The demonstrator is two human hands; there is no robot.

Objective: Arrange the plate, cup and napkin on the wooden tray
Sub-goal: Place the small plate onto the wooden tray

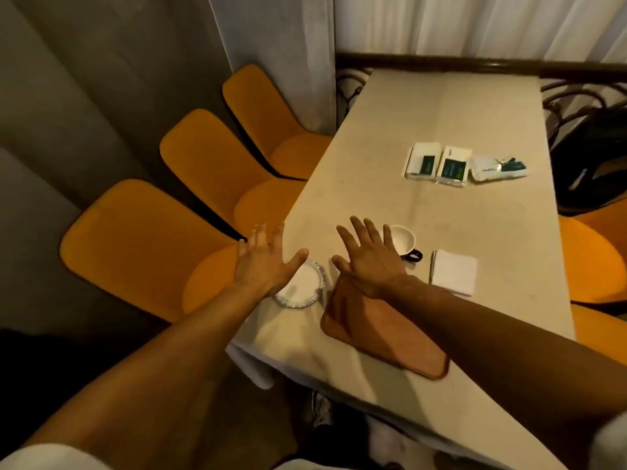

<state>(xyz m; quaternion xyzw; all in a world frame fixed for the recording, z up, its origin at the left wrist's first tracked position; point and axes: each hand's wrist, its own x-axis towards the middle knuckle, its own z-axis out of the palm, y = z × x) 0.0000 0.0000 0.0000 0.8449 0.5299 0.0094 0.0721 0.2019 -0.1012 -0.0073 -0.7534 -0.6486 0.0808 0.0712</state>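
A brown wooden tray (390, 337) lies bare on the table near its front edge. To its left sits a white plate (303, 286) with a silvery rim. A white cup (403, 240) with a dark handle stands beyond the tray, and a folded white napkin (453, 272) lies to the cup's right. My left hand (264, 264) hovers with spread fingers over the plate's left side, hiding part of it. My right hand (368, 257) is spread above the tray's far end, just in front of the cup. Neither hand holds anything.
The long beige table (441, 106) carries three white packets (451, 166) farther back. Orange chairs (146, 245) line the left side, with more orange seats at the right. A dark bag (593, 157) sits at the right. Curtains and a dark railing stand behind.
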